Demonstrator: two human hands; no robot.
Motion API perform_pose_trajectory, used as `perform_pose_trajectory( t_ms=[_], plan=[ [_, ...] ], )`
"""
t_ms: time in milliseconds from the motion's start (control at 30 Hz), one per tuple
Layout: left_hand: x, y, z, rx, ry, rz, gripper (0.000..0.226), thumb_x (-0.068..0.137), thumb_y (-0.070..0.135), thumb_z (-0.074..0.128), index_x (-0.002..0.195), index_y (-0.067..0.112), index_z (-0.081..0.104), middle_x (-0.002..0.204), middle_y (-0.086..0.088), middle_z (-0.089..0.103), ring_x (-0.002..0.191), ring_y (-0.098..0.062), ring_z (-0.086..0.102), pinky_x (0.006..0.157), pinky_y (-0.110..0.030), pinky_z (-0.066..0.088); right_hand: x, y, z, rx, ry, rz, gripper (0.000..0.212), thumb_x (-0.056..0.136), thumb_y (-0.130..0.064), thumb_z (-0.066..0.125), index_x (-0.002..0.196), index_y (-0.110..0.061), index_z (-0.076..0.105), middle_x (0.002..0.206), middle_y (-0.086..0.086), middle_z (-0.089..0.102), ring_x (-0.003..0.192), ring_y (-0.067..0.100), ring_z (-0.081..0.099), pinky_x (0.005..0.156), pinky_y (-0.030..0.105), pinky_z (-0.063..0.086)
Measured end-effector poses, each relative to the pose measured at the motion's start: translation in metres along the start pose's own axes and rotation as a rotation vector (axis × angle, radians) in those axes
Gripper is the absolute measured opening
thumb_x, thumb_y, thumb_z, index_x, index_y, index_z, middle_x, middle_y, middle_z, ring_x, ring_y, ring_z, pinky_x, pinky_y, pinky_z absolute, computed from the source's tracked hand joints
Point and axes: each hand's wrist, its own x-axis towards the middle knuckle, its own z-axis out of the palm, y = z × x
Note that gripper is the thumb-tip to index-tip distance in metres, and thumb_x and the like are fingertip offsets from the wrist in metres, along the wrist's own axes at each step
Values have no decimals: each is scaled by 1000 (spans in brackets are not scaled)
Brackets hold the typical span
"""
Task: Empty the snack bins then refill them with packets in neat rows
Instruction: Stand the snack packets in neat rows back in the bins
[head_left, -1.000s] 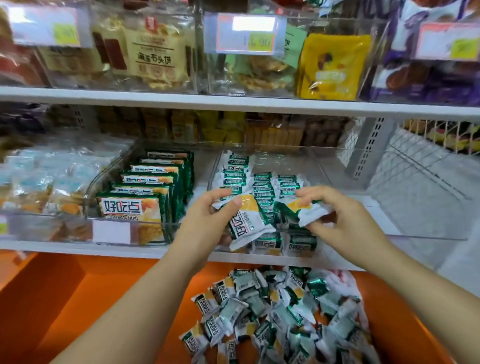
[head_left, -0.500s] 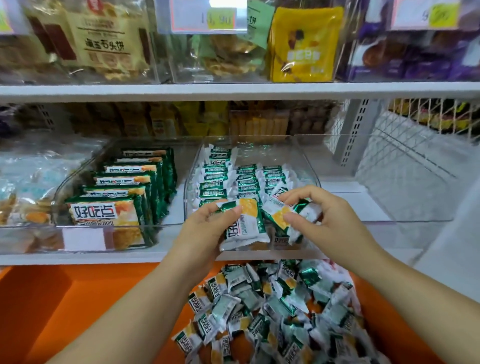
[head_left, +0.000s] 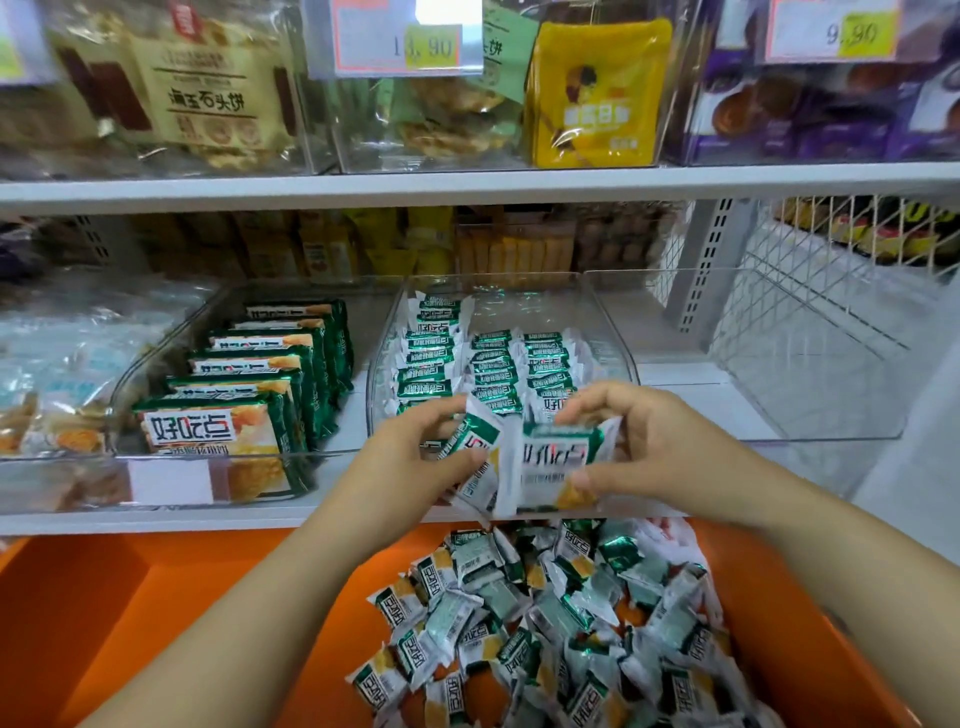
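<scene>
Currently the refill stage is under way and, by my judgement, well short of complete. Nearest the camera, a large heap of loose packets lies in the orange crate below the shelf, not yet placed. Above it, at the front lip of the clear bin, both hands are occupied. The left hand pinches one green-and-white packet between thumb and fingers. The right hand pinches a second packet, held upright with its face to the camera. The two packets touch edge to edge. Behind them, three rows of packets stand in the bin; the left row reaches further back than the other two, and the rear of the bin is bare. The neighbouring bin to the left holds larger packs in one tidy file. Against half a second ago, the two held packets, then apart, are drawn together, and the right one sits squarer to the camera.
</scene>
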Motion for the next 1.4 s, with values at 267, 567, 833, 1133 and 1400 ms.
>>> perform_pose_trajectory(
  t_ms=[267,567,833,1133,1400],
  plan=[
    [-4,9,-2,-143,-302,-1,62,75,54,57,134,47,39,116,33,49,94,26,46,82,-4,40,-2,4,16,-250,36,-64,30,75,-26,79,96,-43,65,101,-19,56,94,13,60,83,32,50],
    [-9,8,-19,236,-183,88,73,79,48,68,140,49,29,142,14,40,112,10,36,71,0,33,23,-7,-7,-304,187,-62,32,82,-27,70,111,-34,59,105,-15,65,93,1,60,90,23,48],
    [-9,5,-38,229,-23,82,68,82,44,68,141,42,34,147,7,41,57,10,59,57,-5,41,92,13,-19,-1390,-349,411,55,95,-36,50,146,-22,33,139,8,49,140,30,27,112,60,-3],
    [-4,-3,-47,144,60,69,67,84,41,68,143,39,35,134,13,51,62,9,60,52,4,36,79,17,-16,-1254,-112,202,40,83,-40,68,113,-17,57,114,0,50,117,22,47,115,51,8],
    [-3,-1,-35,158,118,84,66,85,41,67,143,37,36,145,5,38,56,27,45,59,0,36,17,-31,-9,-575,112,-150,35,74,-32,77,105,-37,61,105,-31,56,98,-19,50,85,1,35]
  ],
)
